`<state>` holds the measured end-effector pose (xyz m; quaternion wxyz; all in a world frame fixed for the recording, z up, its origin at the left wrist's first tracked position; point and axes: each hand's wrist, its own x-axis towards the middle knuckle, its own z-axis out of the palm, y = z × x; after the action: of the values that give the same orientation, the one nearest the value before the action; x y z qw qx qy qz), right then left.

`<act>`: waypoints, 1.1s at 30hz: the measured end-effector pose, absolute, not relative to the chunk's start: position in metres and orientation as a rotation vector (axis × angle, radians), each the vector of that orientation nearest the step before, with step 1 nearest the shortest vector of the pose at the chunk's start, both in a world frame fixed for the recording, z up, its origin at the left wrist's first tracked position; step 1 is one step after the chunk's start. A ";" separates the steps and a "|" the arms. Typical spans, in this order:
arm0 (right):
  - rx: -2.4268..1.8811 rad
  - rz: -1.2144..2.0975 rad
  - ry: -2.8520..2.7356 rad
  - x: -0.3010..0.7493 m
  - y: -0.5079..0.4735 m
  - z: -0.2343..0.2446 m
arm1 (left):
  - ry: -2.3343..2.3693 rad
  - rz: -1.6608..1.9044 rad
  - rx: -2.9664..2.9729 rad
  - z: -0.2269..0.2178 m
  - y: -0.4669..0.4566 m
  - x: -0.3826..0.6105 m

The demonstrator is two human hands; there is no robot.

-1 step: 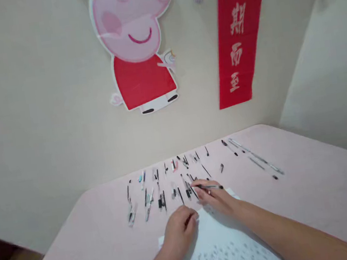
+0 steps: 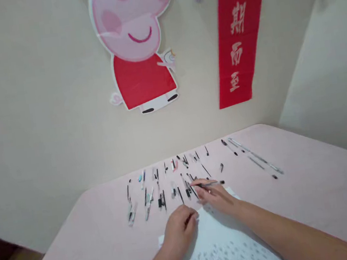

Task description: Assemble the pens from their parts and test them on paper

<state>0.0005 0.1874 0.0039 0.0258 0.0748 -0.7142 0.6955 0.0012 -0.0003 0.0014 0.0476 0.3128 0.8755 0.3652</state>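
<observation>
My right hand (image 2: 214,194) holds a pen (image 2: 214,183) in a writing grip over the far edge of a white sheet of paper (image 2: 219,230). The pen's dark rear end points right; its tip is hidden by the fingers. Dark marks cover the near part of the sheet, too blurred to read. My left hand (image 2: 179,228) rests curled on the sheet's left side, thumb against the fingers, with nothing visible in it. Just beyond both hands lie several pen parts (image 2: 187,189), among them dark caps, thin refills and clear barrels.
More pen parts (image 2: 149,204) lie in loose rows to the left on the pink table (image 2: 90,250). A long clear tube (image 2: 259,157) and a few pen pieces (image 2: 229,147) lie at the back right. A pig cutout (image 2: 145,80) and a red banner (image 2: 242,54) hang on the wall.
The rear end of the pen in my right hand has swung slightly up and to the right. My left hand stays in place.
</observation>
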 end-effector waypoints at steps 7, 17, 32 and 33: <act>0.097 2.126 -2.385 0.012 0.181 -0.002 | 2.657 1.054 1.007 0.008 0.000 0.004; 0.207 1.397 -2.719 0.025 0.185 -0.010 | 2.669 1.004 1.025 0.012 0.000 0.005; 0.279 1.172 -2.790 0.026 0.185 -0.009 | 2.677 0.951 1.058 0.007 -0.001 0.006; 0.286 1.165 -2.791 0.026 0.185 -0.009 | 2.679 0.955 1.059 0.007 -0.001 0.006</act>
<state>0.0258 0.1848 -0.0093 0.0517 0.0941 -0.9175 0.3830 0.0057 -0.0014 0.0068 0.0534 0.3486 0.8814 0.3142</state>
